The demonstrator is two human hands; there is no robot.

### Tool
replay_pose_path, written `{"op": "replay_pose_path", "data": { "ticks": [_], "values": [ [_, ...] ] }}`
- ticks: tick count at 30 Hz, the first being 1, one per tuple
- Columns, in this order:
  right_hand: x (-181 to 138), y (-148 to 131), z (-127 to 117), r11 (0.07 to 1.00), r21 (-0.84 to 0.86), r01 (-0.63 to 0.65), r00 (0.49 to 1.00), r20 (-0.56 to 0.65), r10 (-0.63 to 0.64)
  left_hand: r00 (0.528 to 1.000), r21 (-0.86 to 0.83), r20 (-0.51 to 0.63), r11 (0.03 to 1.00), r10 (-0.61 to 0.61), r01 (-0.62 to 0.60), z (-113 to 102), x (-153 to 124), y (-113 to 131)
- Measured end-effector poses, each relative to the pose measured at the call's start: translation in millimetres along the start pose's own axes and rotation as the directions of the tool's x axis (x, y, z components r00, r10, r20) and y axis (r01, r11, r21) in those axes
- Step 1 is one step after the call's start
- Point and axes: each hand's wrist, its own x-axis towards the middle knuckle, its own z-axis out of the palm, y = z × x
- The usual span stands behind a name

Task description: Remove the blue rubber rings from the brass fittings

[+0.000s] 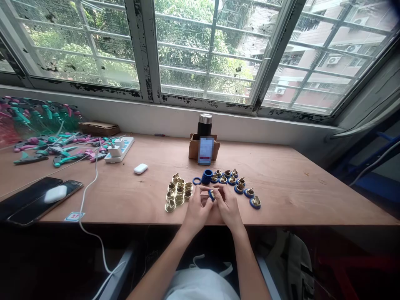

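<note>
My left hand (198,207) and my right hand (227,204) meet near the table's front edge. Between their fingertips is a small gold metal fitting with a blue ring (211,194), gripped from both sides. Left of my hands stands a group of bare gold metal fittings (179,199). To the right and behind lie several gold fittings seated in blue rings (255,202). Just beyond my fingers a stack of blue rings (206,176) stands upright, with one loose blue ring (196,181) beside it. My fingers partly cover the held piece.
A phone (205,151) leans on a cardboard box (193,149) before a black bottle (205,124). At left are a white earbud case (140,168), a power strip (126,146), pink and teal pliers (64,158), two dark devices (46,208) and a trailing white cable (83,200).
</note>
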Motion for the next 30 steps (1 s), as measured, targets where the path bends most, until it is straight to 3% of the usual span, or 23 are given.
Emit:
{"op": "replay_pose_path", "data": {
  "ticks": [8, 16, 30],
  "values": [
    [-1.3, -0.4, -1.7, 0.991, 0.130, -0.024, 0.999, 0.047, 0.018, 1.000, 0.184, 0.017, 0.983, 0.002, -0.006, 0.7, -0.5, 2.3],
    [-2.1, -7.9, -2.0, 0.994, 0.111, -0.004, 0.995, 0.102, -0.007, 1.000, 0.137, -0.007, 0.990, -0.025, 0.026, 0.5, -0.4, -1.0],
    [-2.6, -9.2, -1.1, 0.993, 0.106, -0.046, 0.989, 0.143, 0.030, 0.994, 0.085, -0.089, 0.995, 0.066, -0.058, -2.1, 0.4, -0.4]
  ]
}}
